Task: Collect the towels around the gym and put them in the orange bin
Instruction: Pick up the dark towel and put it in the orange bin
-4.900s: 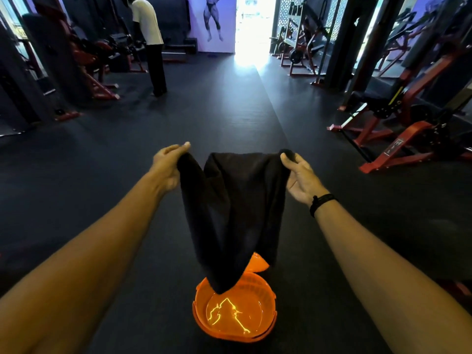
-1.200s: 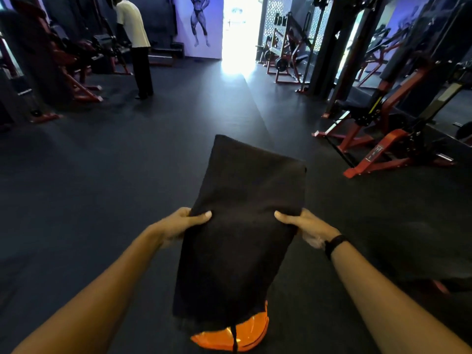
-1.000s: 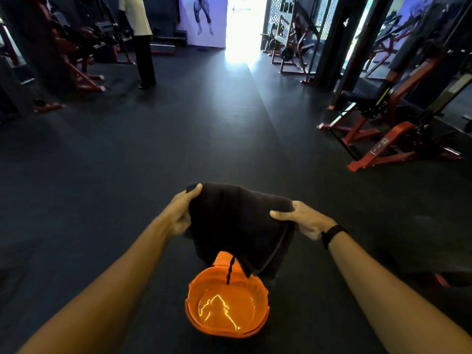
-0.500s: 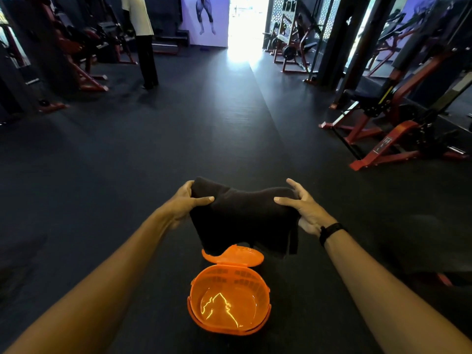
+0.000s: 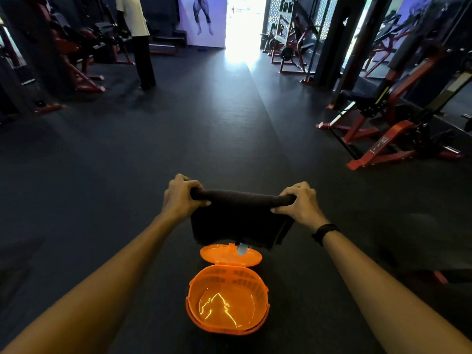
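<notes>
Fingers of my left hand (image 5: 180, 196) and right hand (image 5: 298, 203) curl over the top fold of a dark, folded terry towel (image 5: 237, 221), each hand gripping one end so the cloth hangs flat and compact between them instead of sagging. Below my grip and a little nearer to me, the round orange plastic bin (image 5: 227, 306) sits on the dark rubber floor (image 5: 127, 154), its hinged orange lid (image 5: 229, 255) flipped open just under the towel's lower edge, and I see no towel in it. I judge I hold the towel folded so it will drop neatly through the opening; lowering it toward me is what remains. Beyond my hands, red-framed machines (image 5: 390, 139) stand well apart to the right.
</notes>
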A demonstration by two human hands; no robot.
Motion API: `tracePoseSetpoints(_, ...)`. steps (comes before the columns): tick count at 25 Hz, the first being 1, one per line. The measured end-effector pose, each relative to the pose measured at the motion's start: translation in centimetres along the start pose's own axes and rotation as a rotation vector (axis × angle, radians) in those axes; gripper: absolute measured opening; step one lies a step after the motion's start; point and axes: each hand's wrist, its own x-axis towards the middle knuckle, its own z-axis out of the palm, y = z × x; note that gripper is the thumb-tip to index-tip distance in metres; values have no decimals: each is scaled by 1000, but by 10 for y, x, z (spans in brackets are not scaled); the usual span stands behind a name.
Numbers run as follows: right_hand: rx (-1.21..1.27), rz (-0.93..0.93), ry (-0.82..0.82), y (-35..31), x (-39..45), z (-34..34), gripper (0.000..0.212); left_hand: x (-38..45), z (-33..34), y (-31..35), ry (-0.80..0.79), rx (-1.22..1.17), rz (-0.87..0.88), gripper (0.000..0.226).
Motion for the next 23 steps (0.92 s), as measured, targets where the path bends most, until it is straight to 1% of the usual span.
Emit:
tracePoseSetpoints(1, 34, -25, -10, 2, 3, -4, 24, 2, -3, -1, -11, -103, 11, 25)
tracePoseSetpoints(2, 176, -45, -11, 1, 3, -12, 25, 2, -7, 0, -28, -280, 4, 23)
tracePoseSetpoints(3, 390, -41, -16, -3, 2, -19, 28, 0, -12, 3, -38, -460, -12, 22)
tracePoseSetpoints(4, 583, -37, -53, -8, 0, -26, 34, 0, -17, 7, -54, -586, -20, 24)
tracePoseSetpoints(5, 692, -15, -131, -10, -1, -27, 40, 0, -20, 8, -100, -649, -38, 27)
tracePoseSetpoints(6, 704, 8, -200, -12, -5, -24, 43, -1, -20, 9, -140, -656, -48, 28)
tracePoseSetpoints(7, 675, 29, -220, -11, -9, -17, 43, -2, -18, 8, -142, -648, -59, 26)
tracePoseSetpoints(9, 685, 51, -166, -7, -10, -2, 38, -2, -11, 7, -66, -668, -120, 20)
tracePoseSetpoints(11, 729, 73, -108, -5, -7, 8, 34, -2, -3, 2, -24, -682, -188, 21)
tracePoseSetpoints(15, 697, 97, -46, 3, 1, 28, 35, 5, 14, -18, -105, -624, -300, 32)
tracePoseSetpoints(17, 676, 127, -57, 10, 5, 47, 35, 8, 31, -36, -149, -608, -379, 35)
tracePoseSetpoints(21, 656, 192, -92, 37, 14, 101, 38, 7, 85, -82, -222, -607, -515, 31)
tracePoseSetpoints(23, 630, 228, -109, 56, 19, 128, 37, 9, 116, -108, -205, -527, -559, 29)
